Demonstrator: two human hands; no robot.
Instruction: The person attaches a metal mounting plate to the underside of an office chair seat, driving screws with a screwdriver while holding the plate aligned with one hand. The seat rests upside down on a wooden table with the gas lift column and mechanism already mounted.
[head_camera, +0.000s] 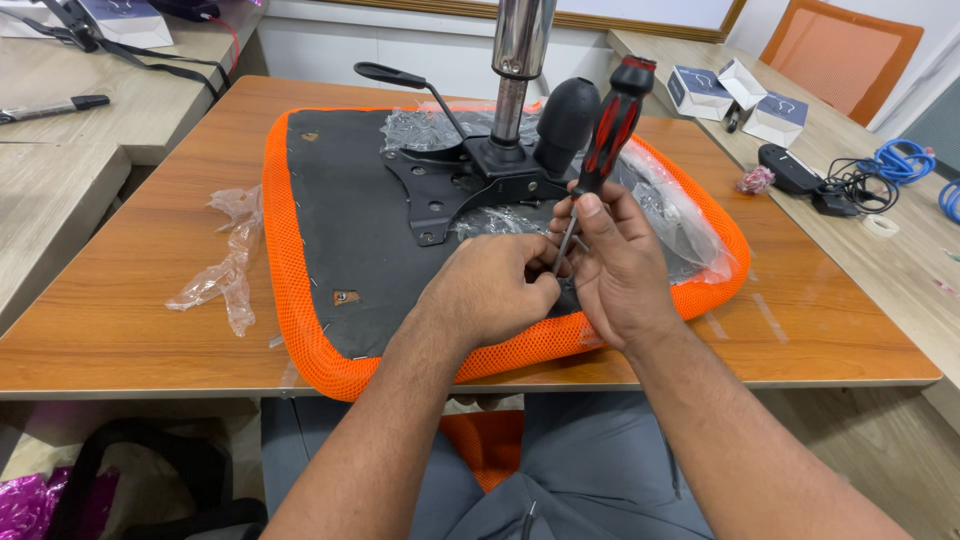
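Note:
An office chair seat (330, 230) lies upside down on the wooden table (150, 310), with an orange mesh edge and a black underside. A black metal mechanism plate (470, 180) with a chrome gas cylinder (520, 60) and a lever (400, 78) sits on it. My right hand (620, 265) grips a red and black screwdriver (612, 125), held nearly upright with its shaft pointing down at the seat's near side. My left hand (490, 290) is closed beside the shaft's tip, fingers pinched at it; what they pinch is hidden.
Crumpled clear plastic wrap (228, 262) lies left of the seat and more (670, 215) on its right side. Small white boxes (740, 95), a black charger with cables (810, 180) and a blue cable (905, 160) sit on the right desk. A marker (55, 107) lies far left.

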